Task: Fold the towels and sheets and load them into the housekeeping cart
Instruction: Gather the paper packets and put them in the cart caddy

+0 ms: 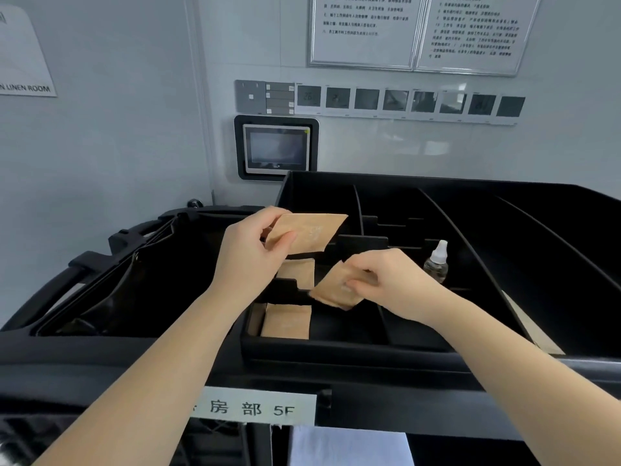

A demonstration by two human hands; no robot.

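- Housekeeping cart (336, 375) directly below both hands, black top tray (504, 210) split by dividers into compartments.
- Folded white linen (349, 445) low on the cart front, well beneath the fingers, just under a label (258, 406) reading "房部 5F".
- Left hand (250, 253) raised over the tray's left compartments, fingers and thumb curled, pinching the corner of a tan paper packet (309, 232) held tilted in the air.
- Right hand (386, 280) lower and to the right, fingers bent, pinching a second tan packet (336, 289) above a divider.
- Two more tan packets below the left fingers: one (299, 275) standing in the middle compartment, one (287, 321) in the nearest compartment.
- Small clear dropper bottle (437, 262) upright just right of the right fingers.
- Black bag (134, 280) hanging open left of the left fingers.
- Wall screen (276, 149), row of control panels (410, 100) and framed notices (420, 28) beyond the fingers.
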